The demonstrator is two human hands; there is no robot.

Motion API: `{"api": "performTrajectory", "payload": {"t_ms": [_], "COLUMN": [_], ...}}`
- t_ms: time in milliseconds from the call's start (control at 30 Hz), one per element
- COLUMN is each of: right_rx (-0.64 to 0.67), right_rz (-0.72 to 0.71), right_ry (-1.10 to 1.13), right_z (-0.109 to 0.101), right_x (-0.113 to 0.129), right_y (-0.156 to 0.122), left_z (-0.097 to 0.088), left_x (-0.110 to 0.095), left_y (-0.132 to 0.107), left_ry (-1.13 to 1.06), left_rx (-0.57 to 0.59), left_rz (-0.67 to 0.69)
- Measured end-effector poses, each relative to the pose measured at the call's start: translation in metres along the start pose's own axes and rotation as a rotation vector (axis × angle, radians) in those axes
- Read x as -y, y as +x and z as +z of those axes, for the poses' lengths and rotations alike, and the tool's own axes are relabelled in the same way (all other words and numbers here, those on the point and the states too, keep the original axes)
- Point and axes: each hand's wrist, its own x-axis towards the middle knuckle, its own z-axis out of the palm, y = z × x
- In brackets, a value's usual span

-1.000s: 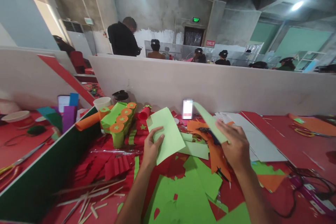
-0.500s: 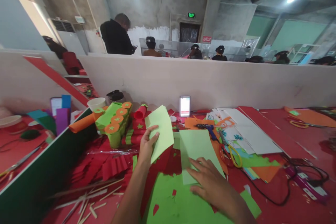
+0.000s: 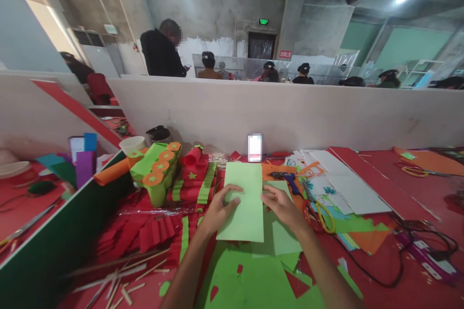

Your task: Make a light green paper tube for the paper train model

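I hold a light green paper sheet upright-ish in front of me over the red table. My left hand grips its left edge, thumb on the front. My right hand pinches its right edge. Under the sheet lie another light green piece and a big bright green sheet with holes cut in it.
A green and orange paper model and red folded paper lie at left. Scissors, a blue glue gun, white sheets and cables lie at right. A phone leans on the partition. Wooden sticks are near left.
My right hand left the piece it had laid on the table and took the right edge of the sheet that my left hand held. The sheet now sits centred between both hands.
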Motion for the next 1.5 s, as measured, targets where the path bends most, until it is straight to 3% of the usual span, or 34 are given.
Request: {"api": "performTrajectory", "payload": {"t_ms": [100, 233, 333, 467, 633, 767, 867, 933, 1033, 1133, 1267, 1500], "right_rx": [-0.086, -0.247, -0.46, -0.72, -0.907, -0.972, -1.037, -0.996, -0.629, -0.224, -0.03, 0.174], "right_rz": [-0.018, -0.049, -0.063, -0.032, 0.114, 0.199, 0.135, -0.036, -0.206, -0.204, -0.168, 0.032], "right_ry": [-0.002, -0.034, -0.107, -0.321, -0.67, -0.834, -0.954, -0.939, -0.619, -0.426, -0.305, -0.341], "right_z": [0.003, -0.019, -0.06, -0.13, -0.19, -0.203, -0.193, -0.175, -0.136, -0.096, -0.064, -0.052], "right_x": [-0.014, -0.019, -0.018, -0.02, -0.03, -0.035, -0.03, -0.022, -0.009, -0.003, -0.004, -0.011], "right_y": [0.003, 0.005, 0.004, -0.013, -0.045, -0.053, -0.046, -0.037, -0.025, -0.018, -0.014, -0.011], "left_z": [0.006, 0.015, 0.019, 0.021, 0.03, 0.039, 0.041, 0.039, 0.032, 0.021, 0.012, 0.008], "left_x": [0.002, 0.009, 0.013, 0.012, 0.015, 0.029, 0.037, 0.035, 0.024, 0.013, 0.006, 0.0], "left_y": [0.0, 0.002, 0.002, 0.0, -0.002, -0.002, 0.0, 0.001, 0.003, 0.005, 0.005, 0.005], "left_ry": [0.091, 0.096, 0.116, 0.396, 0.51, 0.495, 0.458, 0.376, 0.217, 0.148, 0.154, 0.276], "left_rx": [0.057, -0.024, -0.048, -0.06, 0.007, 0.04, -0.011, -0.043, 0.012, 0.071, 0.158, 0.254], "left_rz": [0.044, 0.048, 0.005, 0.008, 0.044, 0.021, 0.039, 0.053, 0.035, 0.016, -0.002, 0.03]}}
